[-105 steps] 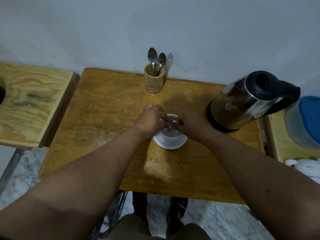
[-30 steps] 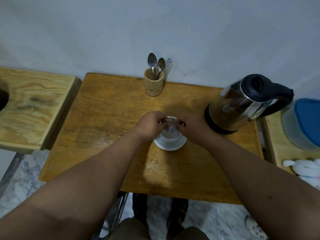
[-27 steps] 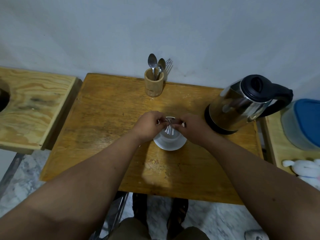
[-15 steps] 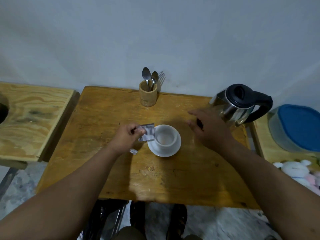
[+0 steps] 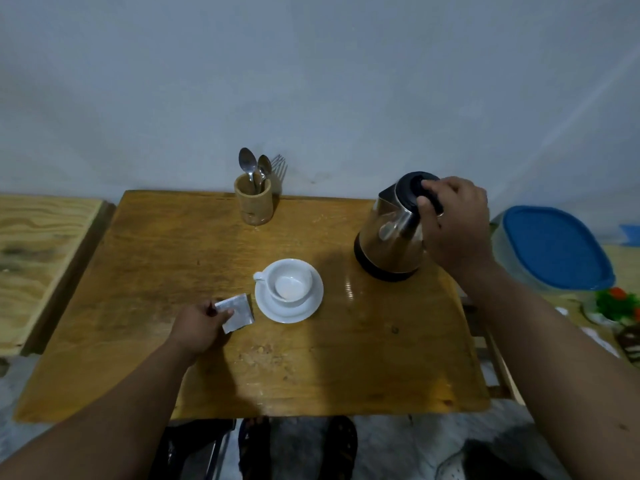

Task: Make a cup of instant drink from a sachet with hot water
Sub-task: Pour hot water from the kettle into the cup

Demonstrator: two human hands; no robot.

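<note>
A white cup [image 5: 290, 283] stands on a white saucer [image 5: 294, 311] in the middle of the wooden table [image 5: 173, 265], with pale powder at its bottom. My left hand [image 5: 199, 326] rests on the table just left of the saucer and pinches a silver sachet [image 5: 238, 311] that lies flat. At the table's right stands a steel kettle [image 5: 389, 242] with a black lid and handle. My right hand [image 5: 455, 226] is closed around the kettle's black handle; the kettle stands on its base.
A wooden holder [image 5: 253, 204] with spoons and a fork stands at the back by the wall. A clear tub with a blue lid [image 5: 554, 247] sits right of the kettle. A plywood surface [image 5: 38, 258] adjoins the table on the left.
Both hands have left the cup. My left hand brought the sachet down onto the table left of the saucer. My right hand moved right and gripped the kettle's handle.
</note>
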